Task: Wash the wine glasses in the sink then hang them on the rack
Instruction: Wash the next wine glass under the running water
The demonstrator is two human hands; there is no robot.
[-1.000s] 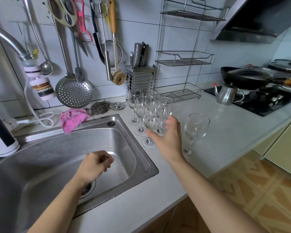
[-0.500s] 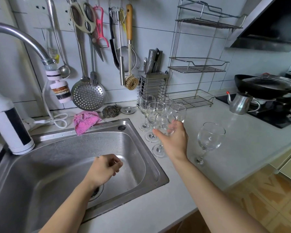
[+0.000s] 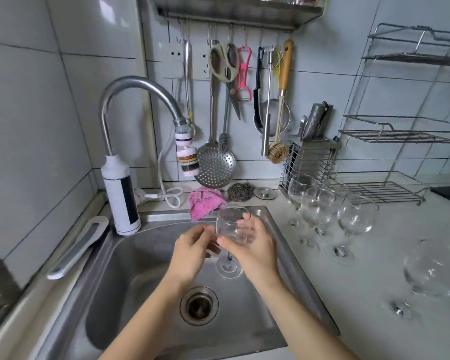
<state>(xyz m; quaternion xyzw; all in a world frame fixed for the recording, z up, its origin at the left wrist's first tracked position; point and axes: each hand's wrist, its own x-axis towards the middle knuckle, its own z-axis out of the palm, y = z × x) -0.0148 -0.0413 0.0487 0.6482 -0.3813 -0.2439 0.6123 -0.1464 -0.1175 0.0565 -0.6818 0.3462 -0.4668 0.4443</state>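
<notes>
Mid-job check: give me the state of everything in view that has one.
Held wine glass: upright over the sink, gripped by right hand.
Left hand: at the glass, grip unclear.
Faucet: no water visible.
Drain: unplugged.
Counter glasses: upright, unhung.
Pink cloth: crumpled behind sink.

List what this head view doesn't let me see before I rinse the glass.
Head view, overhead shelf: cut off by the top edge, so any hanging slots are out of view.
Head view, nearest counter glass: smeared by motion blur, so I cannot tell if it is clean.
Head view, held wine glass: the right hand covers its upper stem.
Head view, left hand: fingertips blur against the clear bowl, so contact is unclear.
</notes>
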